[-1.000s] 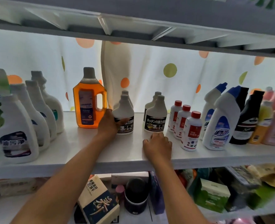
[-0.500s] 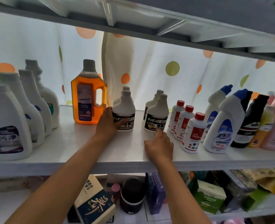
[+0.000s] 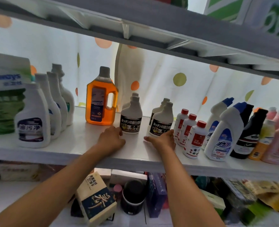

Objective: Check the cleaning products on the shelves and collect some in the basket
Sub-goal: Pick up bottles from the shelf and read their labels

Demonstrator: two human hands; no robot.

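My left hand (image 3: 111,139) rests on the white shelf (image 3: 79,138), fingers loose, tips touching the black-labelled white bottle (image 3: 131,117) beside the orange jug (image 3: 101,99). My right hand (image 3: 162,140) lies unclenched, grasping nothing, against the matching bottle (image 3: 161,122)

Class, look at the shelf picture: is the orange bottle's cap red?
No, the orange bottle has a grey cap; the red caps sit on the small white bottles further right.

Both forearms bare, no sleeves, watch or rings visible.
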